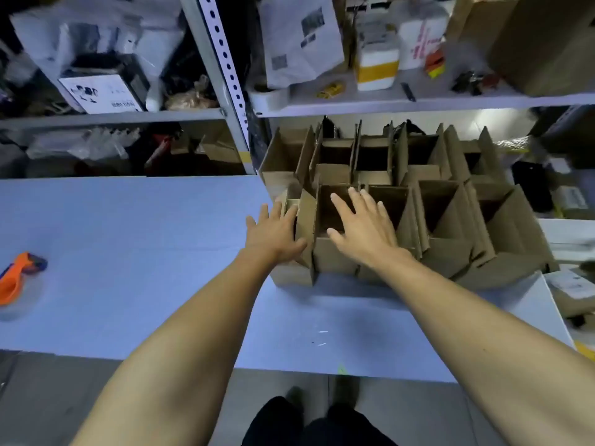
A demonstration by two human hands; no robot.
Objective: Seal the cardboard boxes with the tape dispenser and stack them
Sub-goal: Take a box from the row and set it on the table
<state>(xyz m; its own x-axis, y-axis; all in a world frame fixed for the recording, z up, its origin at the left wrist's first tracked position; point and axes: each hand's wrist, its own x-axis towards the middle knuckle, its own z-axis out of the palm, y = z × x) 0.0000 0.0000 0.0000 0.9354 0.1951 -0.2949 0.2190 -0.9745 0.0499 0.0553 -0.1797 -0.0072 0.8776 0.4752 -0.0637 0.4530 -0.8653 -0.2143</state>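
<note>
Both forearms reach over the blue table (128,220) to a cluster of open cardboard boxes (402,201) at its right; left hand (273,235) and right hand (362,228), fingers spread wide, touch the nearest box (335,259); the orange tape dispenser (19,275) lies far left

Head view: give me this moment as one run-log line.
left hand: open, at nearest brown cardboard box | right hand: open above it | flaps: up | orange tape dispenser: unheld, blue table
</note>
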